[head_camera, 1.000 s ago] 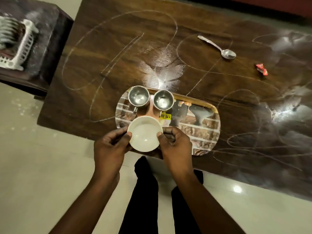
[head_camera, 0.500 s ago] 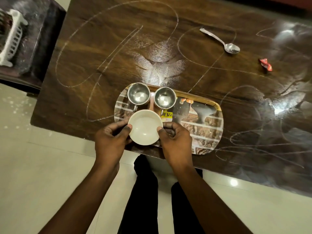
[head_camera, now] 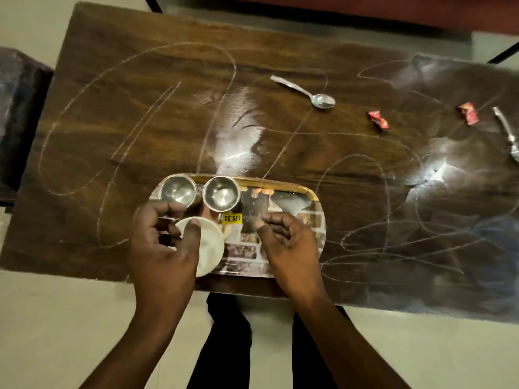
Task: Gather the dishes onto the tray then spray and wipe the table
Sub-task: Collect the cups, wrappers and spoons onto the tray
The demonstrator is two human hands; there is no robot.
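Note:
A white bowl rests on the near left part of the patterned tray, which sits at the table's near edge. Two steel cups stand side by side at the tray's far left. My left hand hovers over the bowl's left side with its thumb across the rim and its fingers loose. My right hand is apart from the bowl, over the middle of the tray, fingers spread and holding nothing. A steel spoon lies on the far side of the wooden table, which is covered in chalky scribbles.
Two red wrappers lie on the right part of the table. Another steel utensil lies at the right edge of view. A dark stool stands left of the table. My legs are under the near edge.
Both hands held the white bowl above the tray before. Now the bowl sits on the tray, my right hand has pulled away to the right and my left hand has loosened.

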